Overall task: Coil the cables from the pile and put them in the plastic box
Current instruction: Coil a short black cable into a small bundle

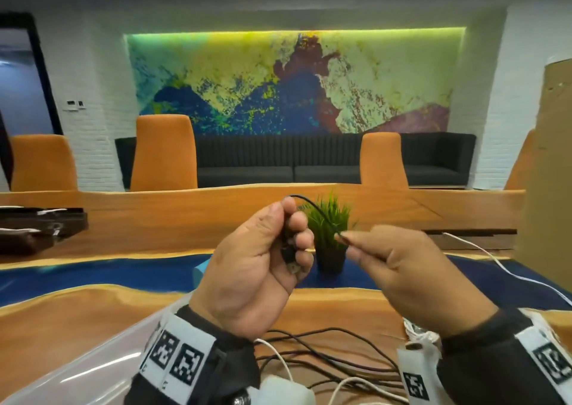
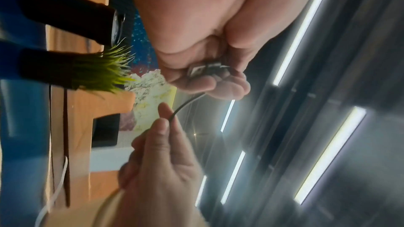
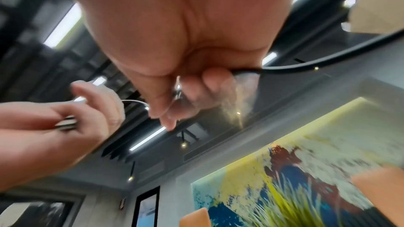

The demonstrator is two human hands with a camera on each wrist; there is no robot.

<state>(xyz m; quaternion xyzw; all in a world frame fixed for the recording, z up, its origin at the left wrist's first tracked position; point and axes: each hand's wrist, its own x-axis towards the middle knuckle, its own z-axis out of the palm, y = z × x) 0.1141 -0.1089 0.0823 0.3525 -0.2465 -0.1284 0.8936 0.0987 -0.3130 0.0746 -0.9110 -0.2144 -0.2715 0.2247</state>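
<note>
My left hand (image 1: 272, 249) is raised above the table and grips the plug end (image 2: 202, 70) of a thin black cable (image 1: 312, 206). The cable arcs from the top of that fist over to my right hand (image 1: 371, 256), which pinches it between thumb and fingertips a short way off. In the right wrist view the black cable (image 3: 306, 61) trails away from under my right fingers. The pile of black and white cables (image 1: 328, 355) lies on the wooden table below both wrists. The clear plastic box (image 1: 77, 364) sits at the lower left.
A small potted grass plant (image 1: 329, 234) stands just behind my hands. A white charger block (image 1: 288, 392) lies in the pile. One white cable (image 1: 495, 262) runs off to the right, toward a tall cardboard box (image 1: 551, 172). Dark trays (image 1: 37, 228) sit at the far left.
</note>
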